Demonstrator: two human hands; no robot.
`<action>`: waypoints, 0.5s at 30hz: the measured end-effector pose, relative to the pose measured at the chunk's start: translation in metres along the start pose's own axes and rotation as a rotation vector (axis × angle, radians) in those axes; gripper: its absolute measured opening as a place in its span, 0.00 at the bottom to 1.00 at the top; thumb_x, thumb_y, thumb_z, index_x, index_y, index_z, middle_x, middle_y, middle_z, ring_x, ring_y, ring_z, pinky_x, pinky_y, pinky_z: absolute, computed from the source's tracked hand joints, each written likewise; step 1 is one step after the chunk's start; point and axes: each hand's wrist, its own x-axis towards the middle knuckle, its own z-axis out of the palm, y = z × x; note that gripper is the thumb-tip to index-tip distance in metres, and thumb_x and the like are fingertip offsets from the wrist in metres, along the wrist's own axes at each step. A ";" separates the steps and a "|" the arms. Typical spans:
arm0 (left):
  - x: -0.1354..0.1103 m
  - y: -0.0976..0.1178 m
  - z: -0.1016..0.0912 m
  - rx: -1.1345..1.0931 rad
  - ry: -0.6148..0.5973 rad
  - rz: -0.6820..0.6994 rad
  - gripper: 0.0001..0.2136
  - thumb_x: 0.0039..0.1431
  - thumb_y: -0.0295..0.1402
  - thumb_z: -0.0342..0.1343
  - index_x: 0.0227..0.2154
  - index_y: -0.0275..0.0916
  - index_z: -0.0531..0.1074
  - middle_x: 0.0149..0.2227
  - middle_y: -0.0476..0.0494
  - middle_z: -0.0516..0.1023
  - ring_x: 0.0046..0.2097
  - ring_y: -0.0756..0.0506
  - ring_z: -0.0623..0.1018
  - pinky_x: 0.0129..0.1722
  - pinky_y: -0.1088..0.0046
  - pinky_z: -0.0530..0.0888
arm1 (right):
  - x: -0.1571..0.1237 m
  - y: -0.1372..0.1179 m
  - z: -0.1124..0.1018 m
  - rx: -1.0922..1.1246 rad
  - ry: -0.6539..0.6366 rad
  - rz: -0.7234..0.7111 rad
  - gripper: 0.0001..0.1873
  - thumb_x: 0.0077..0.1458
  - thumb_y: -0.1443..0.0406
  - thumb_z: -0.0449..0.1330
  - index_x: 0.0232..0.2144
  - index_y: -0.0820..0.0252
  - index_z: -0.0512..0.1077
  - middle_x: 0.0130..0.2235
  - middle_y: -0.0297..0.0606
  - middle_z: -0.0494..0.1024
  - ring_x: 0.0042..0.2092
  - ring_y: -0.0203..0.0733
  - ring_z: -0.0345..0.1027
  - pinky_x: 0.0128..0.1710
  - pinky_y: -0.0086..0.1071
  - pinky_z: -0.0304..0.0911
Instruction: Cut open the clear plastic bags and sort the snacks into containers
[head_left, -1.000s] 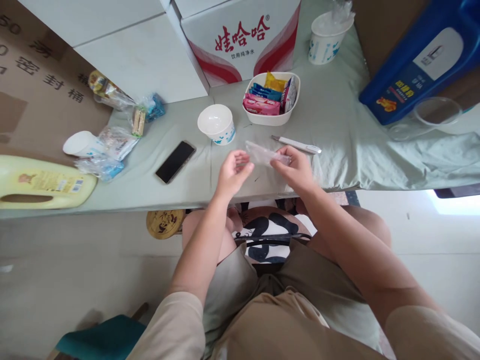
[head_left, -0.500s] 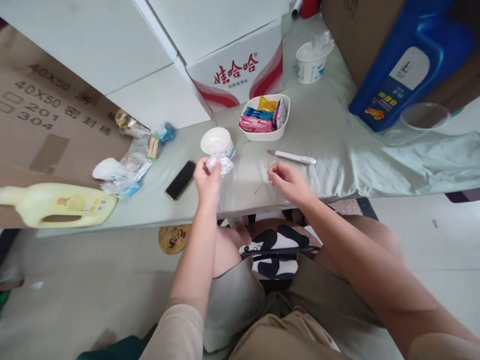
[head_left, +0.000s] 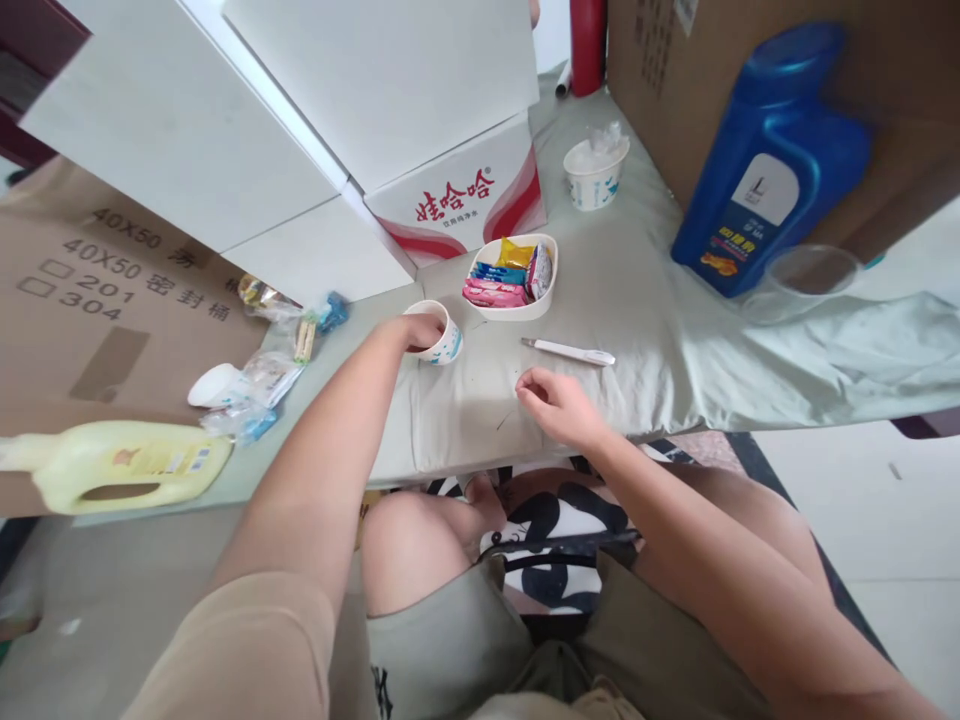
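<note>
My left hand (head_left: 421, 332) reaches down into a white paper cup (head_left: 448, 345) with blue print, which stands on the cloth-covered table. Its fingers are hidden inside the cup, so what they hold does not show. My right hand (head_left: 553, 405) hovers near the table's front edge, fingers curled in loosely, with nothing visible in them. Just beyond it lies a white utility knife (head_left: 574, 351). Behind the cup sits a white oval bowl (head_left: 517, 312) of wrapped snacks (head_left: 504, 290) in pink, blue and yellow packets.
Another paper cup (head_left: 595, 180) with clear plastic in it stands farther back. A blue bottle (head_left: 765, 190) and a clear plastic bowl (head_left: 806, 285) are at right. At left are a yellow jug (head_left: 135, 465), a tipped paper cup (head_left: 217, 386), wrappers (head_left: 262, 385) and cardboard boxes (head_left: 112, 290).
My left hand has gone from holding crumpled clear plastic in front of the cup to reaching inside it. The plastic and the phone are out of sight. My right hand has hardly moved.
</note>
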 end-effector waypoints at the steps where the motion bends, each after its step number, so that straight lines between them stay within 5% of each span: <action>1: 0.004 0.000 0.000 -0.066 -0.097 -0.031 0.05 0.35 0.26 0.63 0.20 0.38 0.75 0.28 0.36 0.82 0.39 0.35 0.83 0.40 0.64 0.77 | 0.001 0.000 -0.001 -0.009 -0.005 0.001 0.07 0.54 0.62 0.53 0.30 0.56 0.70 0.26 0.33 0.74 0.29 0.39 0.65 0.31 0.32 0.57; 4: 0.008 0.001 0.000 -0.094 -0.196 -0.065 0.04 0.35 0.26 0.61 0.19 0.38 0.75 0.28 0.39 0.83 0.38 0.38 0.83 0.38 0.66 0.77 | 0.003 0.001 -0.001 -0.027 -0.015 0.000 0.07 0.54 0.62 0.53 0.30 0.55 0.70 0.25 0.33 0.74 0.28 0.39 0.65 0.31 0.32 0.57; 11: -0.003 0.000 -0.009 0.307 0.120 0.172 0.03 0.38 0.29 0.63 0.18 0.38 0.74 0.26 0.42 0.79 0.40 0.38 0.80 0.41 0.68 0.72 | 0.012 -0.001 0.016 -0.060 -0.023 -0.010 0.09 0.55 0.59 0.53 0.29 0.55 0.70 0.23 0.32 0.71 0.27 0.40 0.64 0.30 0.33 0.57; 15: -0.020 -0.048 -0.047 0.265 0.400 0.192 0.08 0.54 0.36 0.56 0.27 0.39 0.77 0.29 0.44 0.79 0.36 0.43 0.77 0.38 0.70 0.70 | 0.010 -0.003 0.030 -0.090 0.007 -0.029 0.10 0.56 0.57 0.53 0.28 0.54 0.70 0.22 0.32 0.71 0.25 0.40 0.64 0.29 0.33 0.57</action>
